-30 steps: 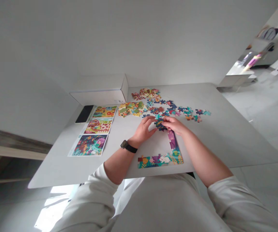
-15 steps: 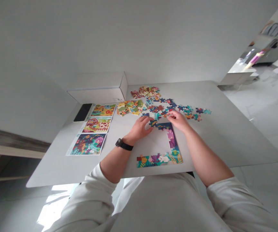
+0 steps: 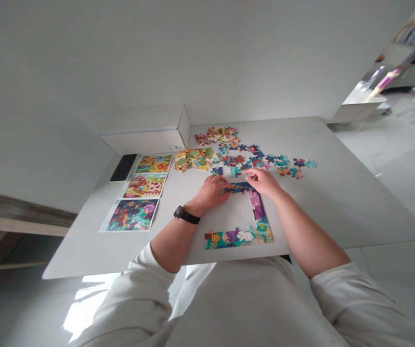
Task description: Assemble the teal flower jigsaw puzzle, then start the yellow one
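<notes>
A partly joined jigsaw frame (image 3: 239,237) lies on the white table (image 3: 337,207), with a floral bottom strip, a purple side strip (image 3: 256,205) and a dark blue top section (image 3: 239,188). My left hand (image 3: 211,190) has its fingertips on the left end of the blue section. A black watch (image 3: 186,215) circles that wrist. My right hand (image 3: 261,182) sits at the section's right end, beside loose teal and blue puzzle pieces (image 3: 261,161). Both forearms come from white sleeves.
Three printed picture cards (image 3: 144,185) lie in a column at the table's left, next to a black phone (image 3: 123,167). A white box (image 3: 146,142) stands behind them. Sorted yellow and red puzzle pieces (image 3: 196,159) lie farther forward. The table's right edge borders a pale floor.
My left hand has slid right and now presses on the blue section's left end. The section sits closer to the purple strip. My right hand has hardly moved.
</notes>
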A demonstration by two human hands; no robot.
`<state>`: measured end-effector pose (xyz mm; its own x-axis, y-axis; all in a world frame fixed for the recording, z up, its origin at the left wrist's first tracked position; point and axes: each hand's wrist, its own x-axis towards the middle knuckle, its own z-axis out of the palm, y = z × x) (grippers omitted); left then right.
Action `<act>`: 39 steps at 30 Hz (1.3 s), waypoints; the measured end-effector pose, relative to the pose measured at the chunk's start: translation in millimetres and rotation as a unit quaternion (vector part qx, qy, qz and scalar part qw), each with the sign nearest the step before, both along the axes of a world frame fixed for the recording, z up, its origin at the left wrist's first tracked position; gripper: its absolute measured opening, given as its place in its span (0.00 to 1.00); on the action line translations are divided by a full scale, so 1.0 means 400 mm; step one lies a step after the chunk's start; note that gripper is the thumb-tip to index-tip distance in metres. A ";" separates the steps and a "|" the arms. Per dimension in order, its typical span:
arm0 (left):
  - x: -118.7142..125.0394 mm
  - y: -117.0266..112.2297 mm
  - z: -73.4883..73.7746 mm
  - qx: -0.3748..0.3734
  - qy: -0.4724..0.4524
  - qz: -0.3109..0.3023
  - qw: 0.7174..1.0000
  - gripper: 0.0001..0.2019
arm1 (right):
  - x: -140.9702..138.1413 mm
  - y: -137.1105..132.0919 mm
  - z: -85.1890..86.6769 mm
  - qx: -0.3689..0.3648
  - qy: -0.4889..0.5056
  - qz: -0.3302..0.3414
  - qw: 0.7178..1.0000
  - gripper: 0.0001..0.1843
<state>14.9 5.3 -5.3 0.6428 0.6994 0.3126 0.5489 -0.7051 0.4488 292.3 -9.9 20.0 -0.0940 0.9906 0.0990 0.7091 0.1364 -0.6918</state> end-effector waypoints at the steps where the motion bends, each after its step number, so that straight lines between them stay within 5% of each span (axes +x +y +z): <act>1: 0.001 0.000 0.000 -0.001 0.000 -0.001 1.000 0.14 | -0.001 -0.001 0.000 -0.001 -0.002 0.003 1.000 0.13; 22: 0.002 0.002 -0.007 0.001 0.000 0.004 1.000 0.15 | -0.014 -0.006 -0.012 -0.010 -0.015 0.073 0.997 0.15; 28: -0.006 0.018 -0.018 0.013 -0.001 0.063 0.998 0.15 | -0.047 -0.015 -0.020 0.033 -0.093 0.123 0.988 0.12; 39: -0.001 0.010 -0.023 0.011 0.034 0.080 0.996 0.12 | -0.087 -0.028 -0.013 0.005 -0.168 0.106 0.980 0.11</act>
